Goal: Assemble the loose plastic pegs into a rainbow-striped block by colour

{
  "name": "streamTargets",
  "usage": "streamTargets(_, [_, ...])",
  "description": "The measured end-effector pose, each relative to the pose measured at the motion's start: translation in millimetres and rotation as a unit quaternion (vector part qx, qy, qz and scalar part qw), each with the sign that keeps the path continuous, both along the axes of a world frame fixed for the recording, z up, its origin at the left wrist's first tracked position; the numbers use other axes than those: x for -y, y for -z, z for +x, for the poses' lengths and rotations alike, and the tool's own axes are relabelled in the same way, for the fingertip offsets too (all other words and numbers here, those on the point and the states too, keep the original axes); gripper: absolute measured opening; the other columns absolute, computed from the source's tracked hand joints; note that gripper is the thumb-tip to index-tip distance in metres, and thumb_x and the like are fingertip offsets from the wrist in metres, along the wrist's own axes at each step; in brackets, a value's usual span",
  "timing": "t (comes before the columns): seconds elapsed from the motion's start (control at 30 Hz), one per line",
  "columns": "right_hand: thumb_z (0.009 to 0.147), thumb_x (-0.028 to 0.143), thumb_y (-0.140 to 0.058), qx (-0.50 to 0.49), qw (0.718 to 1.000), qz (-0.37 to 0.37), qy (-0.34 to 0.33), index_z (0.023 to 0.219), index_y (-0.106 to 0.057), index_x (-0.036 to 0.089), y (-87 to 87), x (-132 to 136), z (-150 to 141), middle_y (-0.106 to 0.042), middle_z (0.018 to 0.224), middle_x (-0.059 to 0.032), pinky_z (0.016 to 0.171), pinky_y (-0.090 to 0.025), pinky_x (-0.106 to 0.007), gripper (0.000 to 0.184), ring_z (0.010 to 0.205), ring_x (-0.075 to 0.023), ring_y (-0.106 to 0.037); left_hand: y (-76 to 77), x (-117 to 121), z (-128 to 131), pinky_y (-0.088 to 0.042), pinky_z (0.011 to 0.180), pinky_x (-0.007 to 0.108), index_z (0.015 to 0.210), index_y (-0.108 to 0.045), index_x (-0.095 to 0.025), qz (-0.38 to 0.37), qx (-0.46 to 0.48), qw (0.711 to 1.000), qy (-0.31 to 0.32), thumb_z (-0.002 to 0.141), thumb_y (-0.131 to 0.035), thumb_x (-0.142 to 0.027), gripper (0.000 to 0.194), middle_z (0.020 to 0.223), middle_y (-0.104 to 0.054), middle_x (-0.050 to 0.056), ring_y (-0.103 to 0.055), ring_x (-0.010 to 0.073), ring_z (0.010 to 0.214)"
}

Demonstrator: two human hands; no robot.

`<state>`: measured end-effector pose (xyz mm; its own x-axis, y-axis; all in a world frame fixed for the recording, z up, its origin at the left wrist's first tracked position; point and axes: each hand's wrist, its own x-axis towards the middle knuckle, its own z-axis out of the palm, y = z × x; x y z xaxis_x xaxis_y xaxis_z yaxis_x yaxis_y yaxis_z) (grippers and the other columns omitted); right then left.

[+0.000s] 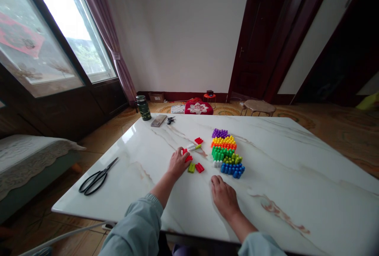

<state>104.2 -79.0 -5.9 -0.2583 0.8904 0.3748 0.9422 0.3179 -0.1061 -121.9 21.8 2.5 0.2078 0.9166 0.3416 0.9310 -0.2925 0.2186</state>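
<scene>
My left hand [178, 162] lies on the white marble table [296, 161], its fingers curled over red pegs [188, 158]. Loose pegs lie close by: a green one [191, 167], red ones [199, 167], another red pair [198, 140] and a white-and-yellow piece [194, 147]. My right hand [224, 196] rests flat on the table with fingers stretched out, holding nothing, just below a sorted block of pegs [226, 152] in purple, yellow, orange, green, white and blue rows.
Black scissors [96, 177] lie near the table's left edge. A dark green bottle [143, 108], a phone [158, 120] and keys [170, 120] sit at the far left corner. A small stool [258, 107] and red cushion [198, 108] are on the floor beyond.
</scene>
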Motion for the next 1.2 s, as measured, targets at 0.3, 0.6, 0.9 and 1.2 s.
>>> streamTargets(0.3, [0.094, 0.013, -0.043, 0.002, 1.0, -0.01, 0.001, 0.091, -0.052, 0.021, -0.4, 0.3, -0.1, -0.062, 0.085, -0.0013, 0.054, -0.027, -0.027, 0.013, 0.066, -0.0142, -0.062, -9.0, -7.7, -2.9, -0.048, 0.08, 0.031, 0.091, -0.066, -0.022, -0.063, 0.117, 0.99, 0.05, 0.085, -0.056, -0.025, 0.013, 0.097, -0.056, 0.006, -0.058, 0.0195, 0.087])
streamTargets(0.6, [0.098, 0.019, -0.035, -0.034, 0.999, -0.014, -0.005, 0.088, -0.055, 0.02, -1.3, 0.5, -1.1, -0.063, 0.084, -0.0025, 0.054, -0.028, -0.028, 0.022, 0.064, -0.0141, -0.063, -22.0, 29.1, 37.4, -0.046, 0.057, 0.025, 0.1, -0.062, -0.014, -0.079, 0.387, 0.919, 0.015, 0.094, -0.036, -0.053, 0.047, 0.083, -0.061, 0.008, -0.058, 0.0151, 0.067])
streamTargets(0.9, [0.094, 0.044, -0.042, -0.355, 0.924, -0.132, -0.049, 0.103, -0.065, 0.024, -4.8, -4.2, 10.5, -0.071, 0.094, -0.0038, 0.068, -0.046, -0.027, 0.032, 0.078, -0.0186, -0.066, 0.0, 87.3, 67.4, -0.023, 0.033, 0.016, 0.09, -0.06, -0.012, -0.316, 0.65, 0.682, 0.112, 0.081, -0.06, -0.06, 0.048, 0.054, -0.05, -0.004, -0.034, 0.0037, 0.035])
streamTargets(1.2, [0.072, 0.052, -0.07, -0.695, 0.696, -0.182, -0.013, 0.093, -0.062, 0.017, -0.9, -17.6, -16.1, -0.062, 0.072, -0.0004, 0.047, -0.043, -0.023, 0.041, 0.051, -0.0105, -0.05, 3.9, 96.4, 75.5, -0.033, 0.037, 0.016, 0.111, -0.057, -0.013, -0.251, 0.581, 0.766, 0.113, 0.088, -0.053, -0.05, 0.044, 0.056, -0.053, -0.005, -0.042, 0.006, 0.039])
